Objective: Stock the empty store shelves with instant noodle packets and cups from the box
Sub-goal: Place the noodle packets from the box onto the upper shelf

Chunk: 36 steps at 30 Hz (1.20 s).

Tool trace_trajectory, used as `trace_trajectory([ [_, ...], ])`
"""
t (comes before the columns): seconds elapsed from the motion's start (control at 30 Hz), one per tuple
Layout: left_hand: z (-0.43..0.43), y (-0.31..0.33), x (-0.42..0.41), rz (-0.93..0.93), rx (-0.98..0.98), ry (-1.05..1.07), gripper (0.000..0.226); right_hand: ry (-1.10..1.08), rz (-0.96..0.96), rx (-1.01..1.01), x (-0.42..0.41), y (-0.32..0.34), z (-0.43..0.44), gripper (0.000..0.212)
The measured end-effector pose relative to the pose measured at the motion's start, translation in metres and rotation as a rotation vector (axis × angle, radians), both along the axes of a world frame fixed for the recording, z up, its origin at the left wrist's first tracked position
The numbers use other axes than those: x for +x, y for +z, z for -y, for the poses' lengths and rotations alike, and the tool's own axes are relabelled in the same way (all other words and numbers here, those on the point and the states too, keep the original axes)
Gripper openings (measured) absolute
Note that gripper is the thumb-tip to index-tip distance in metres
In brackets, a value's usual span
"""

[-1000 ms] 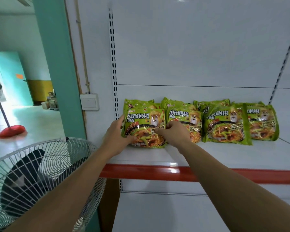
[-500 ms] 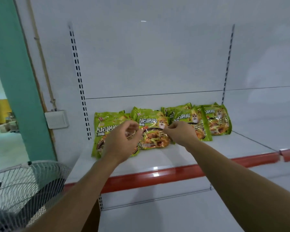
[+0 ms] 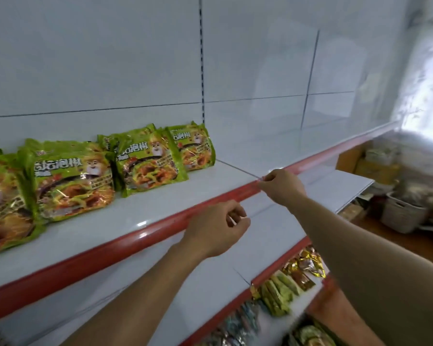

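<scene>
White metal shelving fills the view, and the green instant noodle packets stand in a row at the left of the upper shelf, leaning back against the white panel, well apart from both hands. Just in front of the shelf's red front strip the left hand hovers with fingers loosely curled around nothing, while the right hand, farther along, has thumb and fingertips pinched together right at the strip's edge; whether they actually grip it I cannot tell. Farther down, other green and gold packets show, blurred.
</scene>
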<state>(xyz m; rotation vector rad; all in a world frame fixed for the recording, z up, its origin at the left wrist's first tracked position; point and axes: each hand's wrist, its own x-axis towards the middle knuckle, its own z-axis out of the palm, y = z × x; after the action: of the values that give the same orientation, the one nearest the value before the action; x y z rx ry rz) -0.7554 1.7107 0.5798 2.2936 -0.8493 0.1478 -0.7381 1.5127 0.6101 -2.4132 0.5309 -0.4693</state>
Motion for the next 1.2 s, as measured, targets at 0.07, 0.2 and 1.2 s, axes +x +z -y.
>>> trace_trajectory([
  [0.07, 0.036, -0.020, 0.001, -0.049, 0.074, -0.050, 0.016, -0.041, -0.029, 0.008, -0.006, -0.019, 0.036, 0.025],
  [0.2, 0.111, -0.068, 0.009, -0.181, 0.214, -0.095, 0.023, -0.110, -0.118, 0.038, -0.020, -0.063, 0.116, 0.020],
  [1.2, 0.432, -0.622, 0.041, -0.977, 0.873, -0.140, 0.039, -0.173, -1.057, 0.511, -0.061, -0.647, 0.412, 0.018],
])
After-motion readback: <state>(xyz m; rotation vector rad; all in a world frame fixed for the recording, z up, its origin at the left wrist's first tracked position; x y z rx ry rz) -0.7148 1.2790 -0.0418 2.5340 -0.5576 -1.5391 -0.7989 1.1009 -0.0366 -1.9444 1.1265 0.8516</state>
